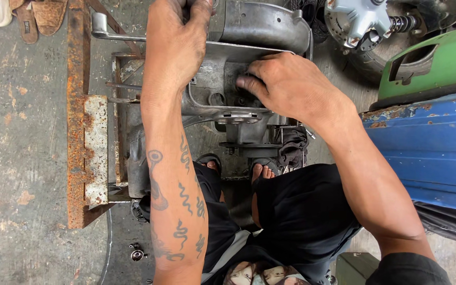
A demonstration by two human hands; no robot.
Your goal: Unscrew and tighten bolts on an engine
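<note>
A grey metal engine casing (222, 100) rests on a rusty steel stand (77, 116) in front of my knees. My left hand (178, 37) presses down on the casing's upper left part, fingers curled over its far edge; what they grip is hidden. My right hand (286, 84) lies on the casing's right side with its fingertips pushed into the open cavity near the middle. Whether those fingers hold a small part, I cannot tell. A steel lever (114, 32) sticks out to the left behind my left hand.
A blue body panel (434, 148) and a green panel (439, 63) stand close on the right. A silver wheel hub with a spring (365, 18) lies at top right. Sandals (32, 16) sit top left. A small metal fitting (137, 255) lies on the concrete floor.
</note>
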